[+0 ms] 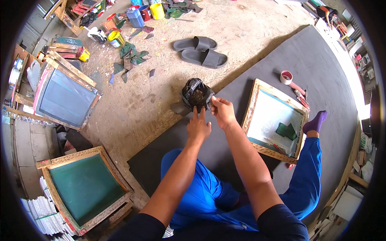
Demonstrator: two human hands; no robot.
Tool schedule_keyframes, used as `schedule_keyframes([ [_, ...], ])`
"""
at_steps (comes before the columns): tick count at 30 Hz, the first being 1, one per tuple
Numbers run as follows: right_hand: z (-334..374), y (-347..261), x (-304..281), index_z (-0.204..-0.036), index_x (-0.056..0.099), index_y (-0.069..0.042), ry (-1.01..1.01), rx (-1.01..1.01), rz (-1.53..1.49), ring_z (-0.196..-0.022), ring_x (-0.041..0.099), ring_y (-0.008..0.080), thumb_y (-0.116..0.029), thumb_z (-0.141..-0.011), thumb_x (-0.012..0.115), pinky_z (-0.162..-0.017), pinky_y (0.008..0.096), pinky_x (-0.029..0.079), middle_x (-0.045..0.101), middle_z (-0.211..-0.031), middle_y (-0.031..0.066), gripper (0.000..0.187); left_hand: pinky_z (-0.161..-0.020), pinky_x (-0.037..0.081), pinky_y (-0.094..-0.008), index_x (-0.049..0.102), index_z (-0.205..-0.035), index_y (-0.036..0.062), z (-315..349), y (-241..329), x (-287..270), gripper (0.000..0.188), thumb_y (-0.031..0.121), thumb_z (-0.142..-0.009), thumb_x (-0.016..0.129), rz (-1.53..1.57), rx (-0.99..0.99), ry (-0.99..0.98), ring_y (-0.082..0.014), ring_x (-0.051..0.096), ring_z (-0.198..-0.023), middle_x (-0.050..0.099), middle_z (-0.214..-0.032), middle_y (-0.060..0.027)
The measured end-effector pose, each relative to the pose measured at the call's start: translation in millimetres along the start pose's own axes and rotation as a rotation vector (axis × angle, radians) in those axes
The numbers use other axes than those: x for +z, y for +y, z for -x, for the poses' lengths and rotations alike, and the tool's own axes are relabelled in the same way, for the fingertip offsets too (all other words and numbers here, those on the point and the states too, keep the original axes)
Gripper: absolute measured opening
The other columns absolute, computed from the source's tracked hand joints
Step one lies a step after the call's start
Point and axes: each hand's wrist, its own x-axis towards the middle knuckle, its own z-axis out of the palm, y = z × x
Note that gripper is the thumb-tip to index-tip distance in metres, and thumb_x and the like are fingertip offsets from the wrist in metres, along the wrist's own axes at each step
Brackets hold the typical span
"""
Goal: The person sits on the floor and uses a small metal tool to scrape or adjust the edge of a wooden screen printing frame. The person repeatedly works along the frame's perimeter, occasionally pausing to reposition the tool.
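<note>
A black plastic bag (185, 93), crumpled and open at the top, sits at the edge of the dark mat, with something dark brown inside that I cannot make out. My right hand (223, 111) pinches the right side of its rim between thumb and fingers. Against the near side of the bag's mouth, my left hand (198, 127) has its fingers stretched out and its thumb apart. Right of my hands lies a wooden-framed screen (250, 106) with a pale mesh, and a dark green scrap (286, 131) rests on it.
Beyond the screen are a tape roll (286, 77) and red-handled tools (301, 99). Black slides (204, 58) lie on the concrete floor. Paint buckets (157, 11) and cloth scraps (130, 56) are farther off. A green screen (86, 186) and a grey screen (66, 96) stand at left.
</note>
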Motion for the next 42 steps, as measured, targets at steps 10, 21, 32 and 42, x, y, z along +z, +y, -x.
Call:
schedule_keyframes([
  [10, -76.9, -0.6, 40.1, -0.105, 0.081, -0.012, 0.078, -0.281, 1.297, -0.100, 0.074, 0.0397, -0.036, -0.095, 0.072, -0.089, 0.0492, 0.059, 0.077, -0.103, 0.0187, 0.027, -0.101, 0.053, -0.0529, 0.037, -0.159, 0.0125, -2.7, 7.0, -4.1, 0.085, 0.033, -0.088, 0.078, 0.073, 0.006, 0.021, -0.0511, 0.058, -0.127, 0.029, -0.163, -0.0340],
  [21, -68.2, -0.3, 33.9, -0.118, 0.079, -0.017, -0.078, -0.347, 1.410, -0.109, 0.072, 0.0349, -0.012, -0.088, 0.061, -0.095, 0.0443, 0.058, 0.076, -0.116, 0.0141, 0.035, -0.101, 0.053, -0.0524, 0.040, -0.157, 0.0068, 7.0, 7.9, -3.0, 0.083, 0.030, -0.087, 0.079, 0.146, 0.064, 0.073, -0.0520, 0.054, -0.132, 0.026, -0.163, -0.0349],
  [32, 64.3, -5.3, -75.5, -0.140, 0.064, -0.006, -0.085, -0.605, 1.085, -0.105, 0.074, 0.0270, -0.002, -0.088, 0.063, -0.092, 0.0389, 0.058, 0.070, -0.130, 0.0191, 0.052, -0.109, 0.044, -0.0540, 0.057, -0.146, 0.0075, 60.3, 19.9, 11.6, 0.065, 0.037, -0.091, 0.075, -0.130, 0.293, -0.111, -0.0454, 0.055, -0.132, 0.050, -0.151, -0.0265],
  [42, 200.1, 98.0, -205.7, -0.145, 0.055, -0.001, 0.048, -0.582, 1.331, -0.136, 0.054, 0.0396, -0.013, -0.090, 0.064, -0.115, 0.0475, 0.043, 0.057, -0.147, 0.0224, 0.057, -0.125, 0.020, -0.0636, 0.027, -0.166, 0.0117, 159.9, 68.0, 94.6, 0.096, 0.046, -0.090, 0.074, -0.435, 0.336, -0.415, -0.0470, 0.011, -0.159, 0.007, -0.174, -0.0235],
])
